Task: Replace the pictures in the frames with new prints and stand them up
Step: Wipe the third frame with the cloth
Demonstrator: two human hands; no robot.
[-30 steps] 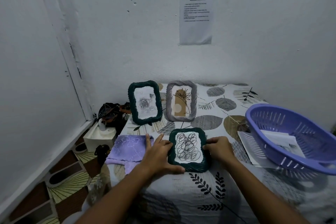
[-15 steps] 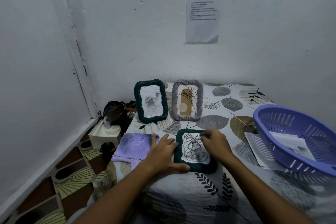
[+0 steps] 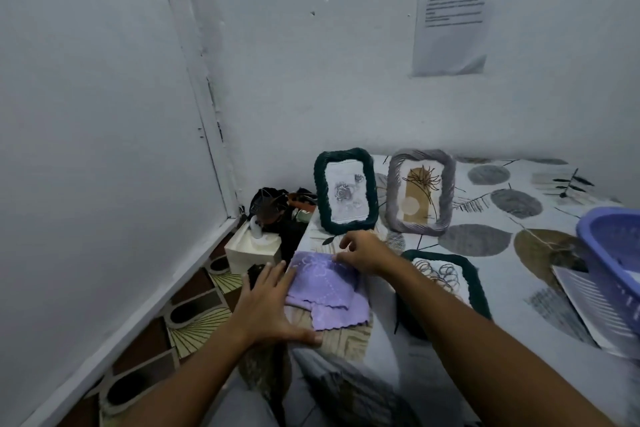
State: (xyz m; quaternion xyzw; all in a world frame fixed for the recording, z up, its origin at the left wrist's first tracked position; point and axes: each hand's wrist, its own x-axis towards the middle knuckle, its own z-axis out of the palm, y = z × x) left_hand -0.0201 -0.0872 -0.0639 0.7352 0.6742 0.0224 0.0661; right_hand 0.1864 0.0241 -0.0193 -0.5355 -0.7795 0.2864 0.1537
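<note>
Both hands moved off flat ropy frame, right hand fingers pinching scalloped lilac cloth, left hand spread

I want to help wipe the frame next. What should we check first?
1. Purple cloth within reach: ok, both hands touch it.
2. Right hand pinching the cloth's far edge: ok.
3. Left hand gripping cloth: not ok, it lies open beside it.
4. Lying green frame standing: not ok, flat on the bed.
5. Two back frames upright: ok.
6. Glass dirty: cannot tell.
</note>
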